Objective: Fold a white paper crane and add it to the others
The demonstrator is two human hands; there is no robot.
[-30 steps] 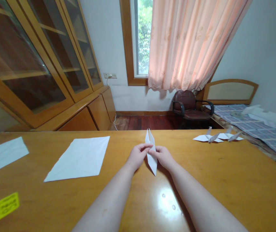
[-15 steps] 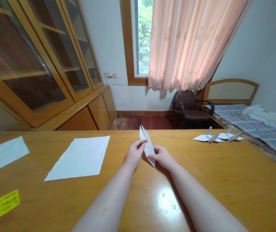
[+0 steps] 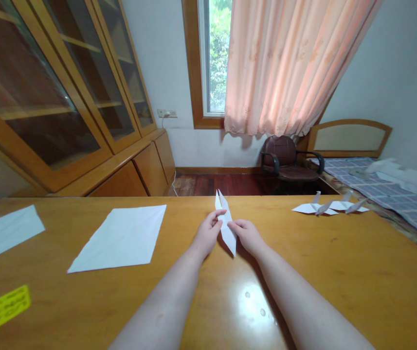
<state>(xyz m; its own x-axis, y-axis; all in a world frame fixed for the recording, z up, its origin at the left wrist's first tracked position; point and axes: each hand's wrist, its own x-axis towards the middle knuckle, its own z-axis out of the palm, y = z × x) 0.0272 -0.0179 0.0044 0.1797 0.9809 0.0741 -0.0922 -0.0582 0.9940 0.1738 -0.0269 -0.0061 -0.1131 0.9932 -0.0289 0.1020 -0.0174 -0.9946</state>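
Between my hands is a folded white paper [image 3: 227,231], long and narrow, with a split pair of points at its far end and one sharp point toward me. My left hand [image 3: 208,232] pinches its left edge near the middle, fingers over the top. On the opposite edge, my right hand [image 3: 245,233] grips it between thumb and fingers. The paper is held just above the wooden table [image 3: 208,301]. Some of its edges are covered by my fingers.
Two flat white sheets, a near one [image 3: 122,238] and a farther one [image 3: 7,233], lie to the left. Folded paper birds [image 3: 316,208] stand at the far right. A yellow label [image 3: 2,311] is at the near left. Beyond the table are a chair [image 3: 284,160] and a bed [image 3: 387,184].
The folded paper has turned to show more of its flat face and shifted slightly right. My right thumb has moved up along its edge.
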